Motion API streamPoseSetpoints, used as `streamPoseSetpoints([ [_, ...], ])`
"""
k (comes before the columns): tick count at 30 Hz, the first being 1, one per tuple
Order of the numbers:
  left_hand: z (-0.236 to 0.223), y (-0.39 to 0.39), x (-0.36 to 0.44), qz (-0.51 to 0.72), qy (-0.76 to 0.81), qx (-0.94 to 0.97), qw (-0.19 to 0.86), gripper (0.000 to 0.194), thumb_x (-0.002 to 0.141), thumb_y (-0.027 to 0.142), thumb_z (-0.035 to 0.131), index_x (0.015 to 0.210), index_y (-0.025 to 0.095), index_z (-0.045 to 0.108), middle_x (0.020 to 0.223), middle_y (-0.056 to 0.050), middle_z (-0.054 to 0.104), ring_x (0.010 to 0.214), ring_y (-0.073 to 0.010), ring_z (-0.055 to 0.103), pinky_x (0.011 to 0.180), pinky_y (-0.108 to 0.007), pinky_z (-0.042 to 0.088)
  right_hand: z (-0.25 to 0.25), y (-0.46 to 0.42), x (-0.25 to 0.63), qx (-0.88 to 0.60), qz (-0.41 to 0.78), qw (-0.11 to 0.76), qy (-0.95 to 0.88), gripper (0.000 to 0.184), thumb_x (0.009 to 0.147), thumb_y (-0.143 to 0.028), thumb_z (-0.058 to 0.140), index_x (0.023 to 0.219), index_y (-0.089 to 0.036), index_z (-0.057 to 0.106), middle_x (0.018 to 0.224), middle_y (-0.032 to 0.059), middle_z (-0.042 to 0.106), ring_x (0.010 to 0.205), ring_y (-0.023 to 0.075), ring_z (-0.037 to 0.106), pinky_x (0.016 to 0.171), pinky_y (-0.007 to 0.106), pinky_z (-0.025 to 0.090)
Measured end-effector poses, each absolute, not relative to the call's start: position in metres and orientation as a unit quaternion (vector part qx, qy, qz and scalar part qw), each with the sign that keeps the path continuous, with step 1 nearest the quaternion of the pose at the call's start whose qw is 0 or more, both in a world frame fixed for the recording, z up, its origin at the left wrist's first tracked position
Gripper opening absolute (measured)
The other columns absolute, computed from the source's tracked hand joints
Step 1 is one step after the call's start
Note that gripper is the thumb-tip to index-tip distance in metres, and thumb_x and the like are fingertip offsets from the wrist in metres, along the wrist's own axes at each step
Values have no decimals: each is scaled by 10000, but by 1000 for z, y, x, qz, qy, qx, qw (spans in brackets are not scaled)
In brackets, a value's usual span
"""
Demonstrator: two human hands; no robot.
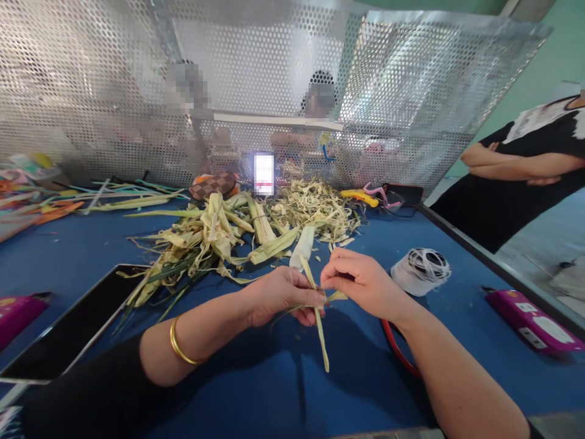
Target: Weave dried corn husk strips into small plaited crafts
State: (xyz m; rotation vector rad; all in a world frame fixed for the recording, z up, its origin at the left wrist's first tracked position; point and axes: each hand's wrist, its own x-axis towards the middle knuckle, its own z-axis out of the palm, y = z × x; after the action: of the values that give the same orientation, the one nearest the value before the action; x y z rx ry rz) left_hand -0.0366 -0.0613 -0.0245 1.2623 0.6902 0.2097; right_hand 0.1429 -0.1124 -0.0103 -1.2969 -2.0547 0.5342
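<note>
Over the middle of the blue table, my left hand point(292, 296) pinches pale green corn husk strips point(322, 341), one hanging down toward me and crossing another. Close beside it, my right hand point(359, 277) has its fingers bent and pressed together at the right end of the crossing strips; exactly what lies between those fingertips is partly hidden. Just beyond my hands lies a broad pale husk piece point(302, 247). A heap of whole corn husks point(210, 235) spreads to the left, and a pile of shredded husk point(315, 210) sits behind.
White string spool point(421, 271) and a red-handled tool point(400, 350) are at right. Purple packs point(532, 320) lie at both sides. A dark tablet point(75, 323) is at left. A lit phone point(264, 174) stands by the perforated screen point(265, 55). A person point(525, 164) stands right, arms crossed.
</note>
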Motion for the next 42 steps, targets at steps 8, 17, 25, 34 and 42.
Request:
streamPoseSetpoints([
  [8,-27,-62,-38,53,285,564,773,273,594,385,777,643,127,702,599,-37,653,530,-113,594,566,-228,500,-8,-110,145,-505,408,337,-682,129,744,-241,613,637,-168,609,632,-27,546,597,103,471,582,236,368],
  [17,-22,-64,-38,94,288,571,763,265,593,367,778,647,119,703,644,-43,656,538,-101,585,582,-222,487,-25,-103,135,-547,425,399,-601,122,684,-270,633,639,-159,609,587,-32,557,568,105,457,555,233,356],
  [25,-31,-57,-30,336,364,597,631,210,672,339,685,690,133,648,591,1,623,534,-104,567,580,-229,484,-40,-103,129,-615,243,380,-647,204,797,-307,567,645,-176,601,589,-25,518,573,120,466,530,225,341],
  [34,-40,-56,-27,379,394,569,614,177,683,266,644,578,127,613,521,17,572,503,-95,524,542,-216,457,-44,-118,115,-476,-135,260,-829,302,906,-136,370,727,-189,607,679,15,490,577,124,439,537,238,307],
  [42,-31,-62,-27,290,382,606,635,107,684,197,610,621,120,647,538,15,596,482,-81,542,532,-199,454,-38,-110,124,-511,-48,372,-774,203,923,-198,388,803,-198,551,843,57,605,743,162,556,655,256,399],
])
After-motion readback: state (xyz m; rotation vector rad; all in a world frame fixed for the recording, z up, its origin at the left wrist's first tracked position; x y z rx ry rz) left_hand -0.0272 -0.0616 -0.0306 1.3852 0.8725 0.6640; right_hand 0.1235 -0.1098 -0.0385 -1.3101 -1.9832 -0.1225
